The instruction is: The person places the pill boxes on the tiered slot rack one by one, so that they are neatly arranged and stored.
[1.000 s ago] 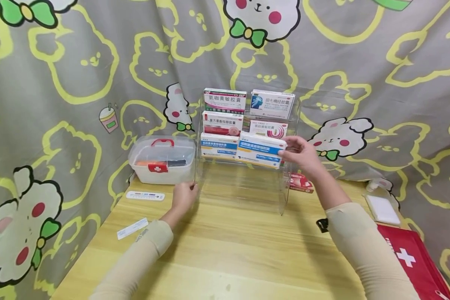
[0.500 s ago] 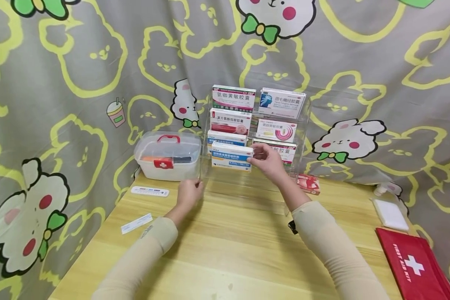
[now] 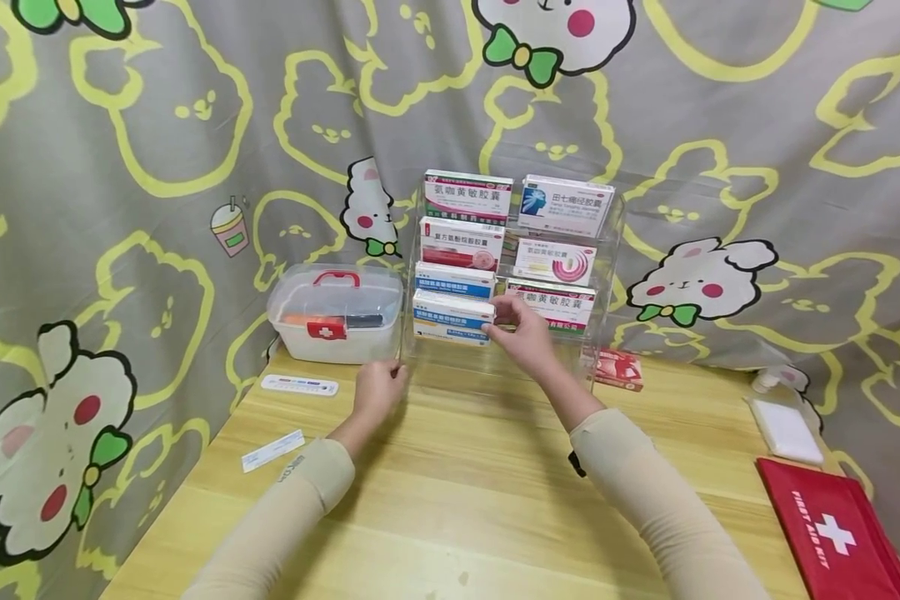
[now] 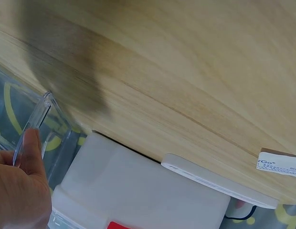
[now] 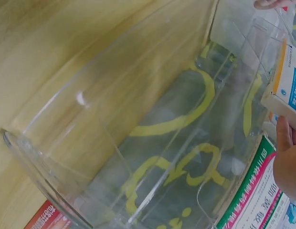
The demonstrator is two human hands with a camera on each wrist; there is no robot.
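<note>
A clear acrylic tiered rack (image 3: 495, 367) stands on the table, with medicine boxes in two columns on its upper tiers. My right hand (image 3: 523, 335) pinches the right end of a white, blue and orange medicine box (image 3: 452, 318), held in front of a similar blue-and-white box (image 3: 453, 282) in the left column. To the right of that hand sits a green-and-magenta medicine box (image 3: 553, 305). At the rack's lower left, my left hand (image 3: 378, 390) grips the edge of its clear side panel, plainly seen between thumb and fingers (image 4: 31, 152) in the left wrist view.
Left of the rack stands a lidded first-aid box (image 3: 335, 317). A white thermometer card (image 3: 300, 384) and a paper strip (image 3: 272, 451) lie before it. Rightward are a red box (image 3: 619, 370), a white pad (image 3: 786, 430) and a red first aid pouch (image 3: 836, 529). A patterned curtain hangs behind.
My right hand has carried the blue-and-white box from the right column leftward to the left column, uncovering the green-and-magenta box. My left hand stays on the rack's edge.
</note>
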